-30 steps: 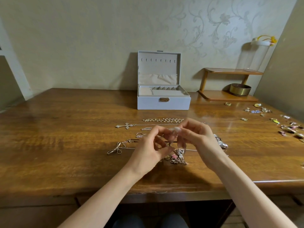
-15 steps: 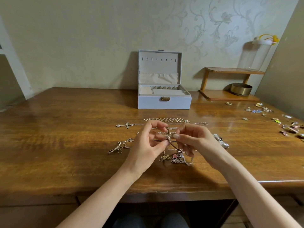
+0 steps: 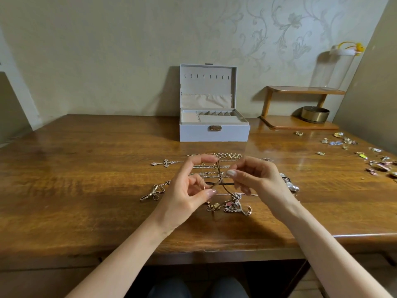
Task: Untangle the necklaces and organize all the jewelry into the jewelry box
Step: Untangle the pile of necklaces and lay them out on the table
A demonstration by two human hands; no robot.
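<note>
At frame centre, my left hand and right hand lift a dark cord necklace just above the wooden table. Both thumbs and forefingers are curled, pinching the cord. Its lower end trails into a knotted pile of charms below. The open jewelry box sits behind, upper centre. I judge untangling is underway; the next move calls for gently teasing the cord free.
</note>
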